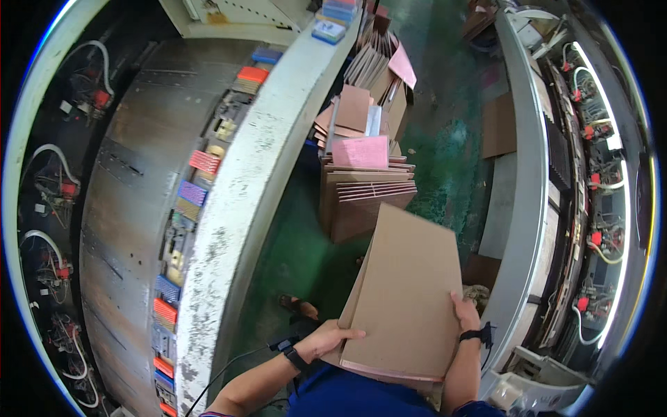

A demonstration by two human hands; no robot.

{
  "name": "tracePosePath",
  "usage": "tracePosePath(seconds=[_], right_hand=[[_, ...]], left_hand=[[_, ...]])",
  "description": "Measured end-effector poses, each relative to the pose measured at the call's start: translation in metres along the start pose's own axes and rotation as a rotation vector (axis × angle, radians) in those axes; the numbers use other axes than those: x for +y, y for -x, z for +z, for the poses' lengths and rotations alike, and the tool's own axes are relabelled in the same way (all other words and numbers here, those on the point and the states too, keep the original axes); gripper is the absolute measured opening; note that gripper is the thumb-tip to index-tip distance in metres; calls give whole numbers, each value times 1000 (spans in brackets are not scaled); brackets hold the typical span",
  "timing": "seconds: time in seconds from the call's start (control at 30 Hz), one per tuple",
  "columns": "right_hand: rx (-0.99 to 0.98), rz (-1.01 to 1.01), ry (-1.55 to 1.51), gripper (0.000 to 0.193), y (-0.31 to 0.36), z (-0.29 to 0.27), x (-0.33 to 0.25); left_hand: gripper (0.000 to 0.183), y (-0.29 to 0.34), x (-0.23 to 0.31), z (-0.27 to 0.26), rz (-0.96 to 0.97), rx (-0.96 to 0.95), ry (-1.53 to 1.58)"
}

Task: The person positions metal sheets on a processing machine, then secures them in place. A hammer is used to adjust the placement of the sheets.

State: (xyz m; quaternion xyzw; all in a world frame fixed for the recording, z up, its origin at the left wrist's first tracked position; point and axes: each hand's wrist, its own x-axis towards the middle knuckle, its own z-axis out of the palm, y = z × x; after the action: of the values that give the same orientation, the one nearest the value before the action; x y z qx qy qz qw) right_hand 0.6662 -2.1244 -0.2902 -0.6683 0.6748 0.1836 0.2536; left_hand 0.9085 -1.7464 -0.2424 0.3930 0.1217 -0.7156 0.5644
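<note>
A small stack of flat brown boards point(406, 299) is held in front of my body, tilted, its far end rising toward the aisle. My left hand point(330, 339) grips the near left edge, with the thumb lying on the top board and the fingers hidden underneath. On the right edge, my right hand point(466, 313) is closed round the boards. The top board is slightly fanned from one beneath it, which shows along the left side. Dark straps are on both wrists.
On the left runs a machine with a worn white rail point(240, 187) and a row of coloured plastic boxes point(191, 193). Bundled boards point(375, 208) with a pink sheet point(360, 151) stand ahead on the green floor point(448, 160). A second machine point(535, 208) borders the right side.
</note>
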Motion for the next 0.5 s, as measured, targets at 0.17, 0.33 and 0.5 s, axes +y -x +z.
tracePosePath(seconds=[0.17, 0.33, 0.5], right_hand=[[-428, 1, -4, 83, -117, 63, 18], [-587, 24, 365, 88, -254, 159, 6], [-662, -180, 522, 90, -391, 257, 19]], left_hand=[[61, -132, -51, -20, -267, 174, 216], [53, -230, -62, -43, -478, 329, 544], [43, -317, -75, -80, -419, 434, 678]])
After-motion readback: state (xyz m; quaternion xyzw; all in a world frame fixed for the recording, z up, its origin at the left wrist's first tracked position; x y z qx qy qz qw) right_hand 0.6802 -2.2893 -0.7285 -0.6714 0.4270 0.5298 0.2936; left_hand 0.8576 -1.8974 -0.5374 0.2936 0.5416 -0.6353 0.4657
